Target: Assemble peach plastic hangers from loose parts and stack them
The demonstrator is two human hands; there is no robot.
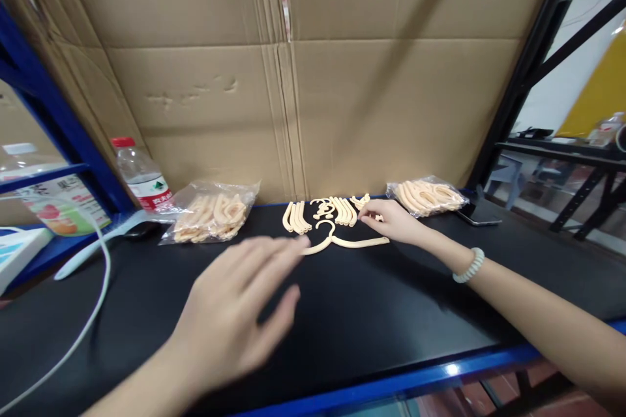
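Note:
A beige hanger (359, 244) lies on the black table, its hook toward the back. My left hand (239, 303), slightly blurred, hovers left of and nearer than the hanger, fingers apart and holding nothing; its fingertips overlap the hanger's left end in view. Beyond the hanger's right arm, my right hand (391, 220) reaches down with fingers pinched by some small beige pieces (360, 201); whether it grips one is hidden. Behind the hanger lie a left row of curved pieces (297, 217), a right row (343, 211) and small hook pieces (323, 210).
Plastic bags of beige parts lie at left (210, 214) and right (428, 196). A phone (479, 214) is beside the right bag. A red-capped bottle (144, 176) and white cable (105, 273) are at left. Cardboard (401, 91) walls the back.

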